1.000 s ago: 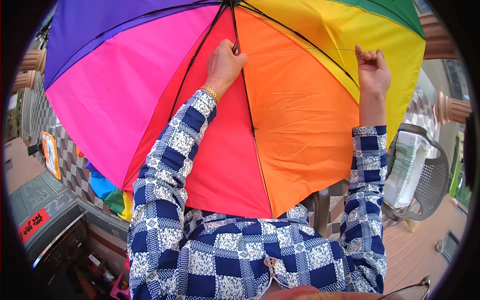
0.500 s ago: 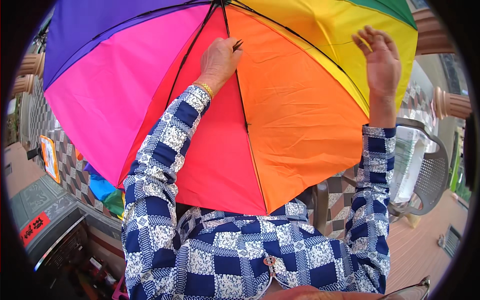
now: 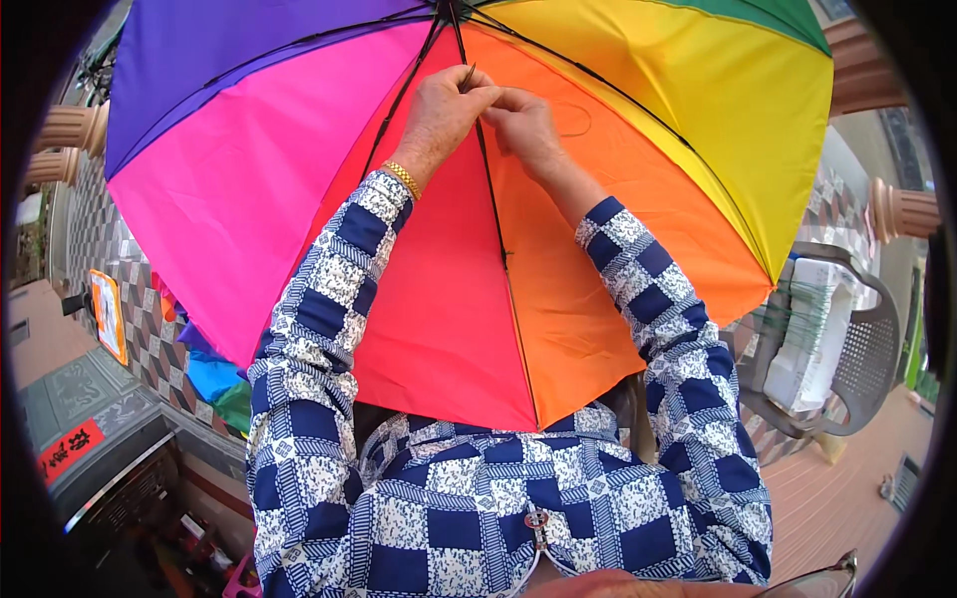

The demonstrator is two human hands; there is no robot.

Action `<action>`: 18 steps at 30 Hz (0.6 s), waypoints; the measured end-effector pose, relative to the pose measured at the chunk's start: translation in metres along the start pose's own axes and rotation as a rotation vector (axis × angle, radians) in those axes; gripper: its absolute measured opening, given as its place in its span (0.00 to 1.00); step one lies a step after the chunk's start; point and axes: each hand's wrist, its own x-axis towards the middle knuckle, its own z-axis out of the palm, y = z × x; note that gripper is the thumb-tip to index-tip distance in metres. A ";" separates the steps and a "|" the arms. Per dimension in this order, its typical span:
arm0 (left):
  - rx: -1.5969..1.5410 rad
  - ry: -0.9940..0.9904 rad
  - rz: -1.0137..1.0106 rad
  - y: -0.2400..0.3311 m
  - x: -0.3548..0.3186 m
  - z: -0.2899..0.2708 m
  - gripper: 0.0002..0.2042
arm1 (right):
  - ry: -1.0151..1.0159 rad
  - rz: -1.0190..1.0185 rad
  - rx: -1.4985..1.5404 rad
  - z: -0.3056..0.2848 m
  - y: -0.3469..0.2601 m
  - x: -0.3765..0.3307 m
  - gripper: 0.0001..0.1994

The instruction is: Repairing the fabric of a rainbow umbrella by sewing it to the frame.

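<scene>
An open rainbow-coloured umbrella (image 3: 429, 329) spreads in front of me, its inner side with the black ribs facing me. My left hand (image 3: 439, 115) is closed round a black umbrella rib (image 3: 490, 199) at the seam of the red and orange panels. A small dark pointed piece (image 3: 467, 76) sticks up from its fingers. My right hand (image 3: 526, 130) meets the left fingertips in a pinch. Beside it, a thin thread (image 3: 575, 121) curls in a loop over the orange panel. The fingertips hide where thread and rib meet.
At the right a grey plastic chair (image 3: 865, 344) holds a white box (image 3: 812, 334) with thin green strands. Another bright, multicoloured cloth (image 3: 211, 377) lies at the lower left, near an orange-edged sheet (image 3: 110, 317). Stone pillars (image 3: 72, 128) stand at the sides.
My right hand has come down and left from over the yellow panel to the left hand. The thread, stretched out before, now hangs in a loop. The umbrella has shifted slightly right.
</scene>
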 end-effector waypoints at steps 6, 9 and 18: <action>-0.283 0.123 -0.209 -0.002 0.002 -0.006 0.07 | 0.031 0.123 0.593 0.000 0.004 -0.005 0.05; -0.153 0.137 -0.159 -0.017 0.000 -0.011 0.07 | -0.205 0.295 0.555 -0.022 0.000 -0.019 0.04; 0.726 0.016 0.269 -0.033 -0.008 -0.009 0.07 | -0.061 -0.058 0.817 -0.204 -0.030 -0.055 0.05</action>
